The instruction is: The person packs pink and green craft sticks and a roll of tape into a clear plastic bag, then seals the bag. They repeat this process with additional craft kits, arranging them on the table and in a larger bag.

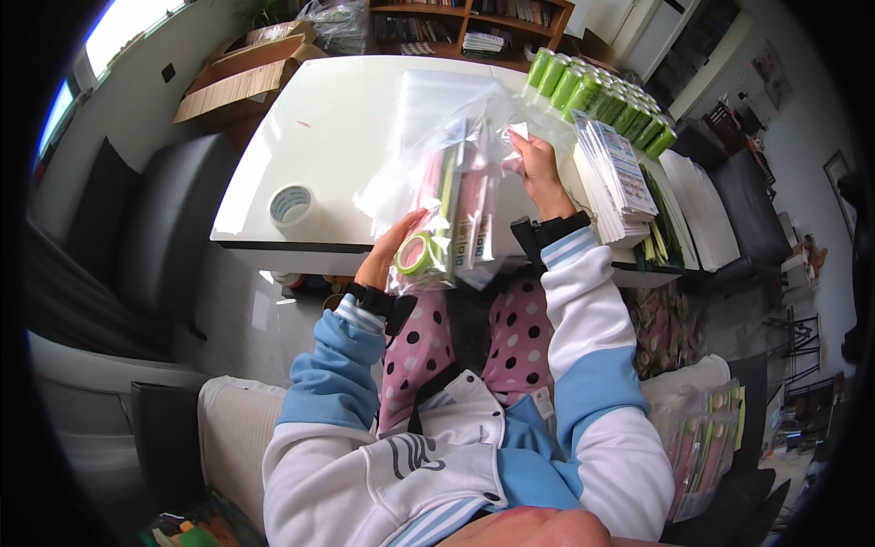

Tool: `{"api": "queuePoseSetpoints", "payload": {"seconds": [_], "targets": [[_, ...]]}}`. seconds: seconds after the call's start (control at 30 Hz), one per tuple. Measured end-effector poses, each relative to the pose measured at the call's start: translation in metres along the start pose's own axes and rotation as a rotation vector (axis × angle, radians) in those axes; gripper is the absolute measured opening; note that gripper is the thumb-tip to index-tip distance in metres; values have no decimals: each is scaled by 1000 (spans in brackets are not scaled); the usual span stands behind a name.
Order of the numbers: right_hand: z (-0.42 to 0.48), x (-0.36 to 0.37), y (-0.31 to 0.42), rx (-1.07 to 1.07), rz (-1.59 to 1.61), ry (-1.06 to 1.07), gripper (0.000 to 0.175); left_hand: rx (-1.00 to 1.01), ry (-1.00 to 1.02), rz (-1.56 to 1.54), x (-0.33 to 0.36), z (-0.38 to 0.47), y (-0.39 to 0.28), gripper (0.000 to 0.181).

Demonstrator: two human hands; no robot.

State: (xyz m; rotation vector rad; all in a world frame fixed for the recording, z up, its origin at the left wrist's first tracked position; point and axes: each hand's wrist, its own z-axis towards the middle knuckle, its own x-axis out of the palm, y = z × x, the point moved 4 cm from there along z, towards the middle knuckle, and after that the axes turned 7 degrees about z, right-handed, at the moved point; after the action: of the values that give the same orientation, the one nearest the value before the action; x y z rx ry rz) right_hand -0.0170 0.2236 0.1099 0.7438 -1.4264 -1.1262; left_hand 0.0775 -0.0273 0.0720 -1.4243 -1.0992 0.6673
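A clear plastic bag (448, 198) is held above the near edge of the white table, between my two hands. Inside it show a roll of green tape (414, 254), pink and green strips and printed packaging. The lower left side of the bag is gripped by my left hand (393, 249), close to the tape roll. At the bag's upper right, my right hand (538, 167) pinches a white corner piece and the plastic film. Behind the bag, a stack of translucent plastic sheets or bags (437, 89) lies on the table.
On the white table (328, 137) are a wide tape roll (290, 206) at left, stacked printed leaflets (618, 171) at right, green stems (657, 232) and rows of green cylinders (588, 92). Filled bags (704, 451) rest on a seat at lower right. An open cardboard box (239, 85) stands beyond.
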Motion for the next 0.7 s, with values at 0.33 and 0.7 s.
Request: {"api": "queuePoseSetpoints", "payload": {"seconds": [0.33, 0.7], "targets": [[-109, -80, -79, 373, 21, 37, 30, -275, 139, -241, -32, 17, 79, 27], [-10, 16, 84, -190, -311, 309, 28, -64, 450, -819, 31, 10, 66, 35]]}}
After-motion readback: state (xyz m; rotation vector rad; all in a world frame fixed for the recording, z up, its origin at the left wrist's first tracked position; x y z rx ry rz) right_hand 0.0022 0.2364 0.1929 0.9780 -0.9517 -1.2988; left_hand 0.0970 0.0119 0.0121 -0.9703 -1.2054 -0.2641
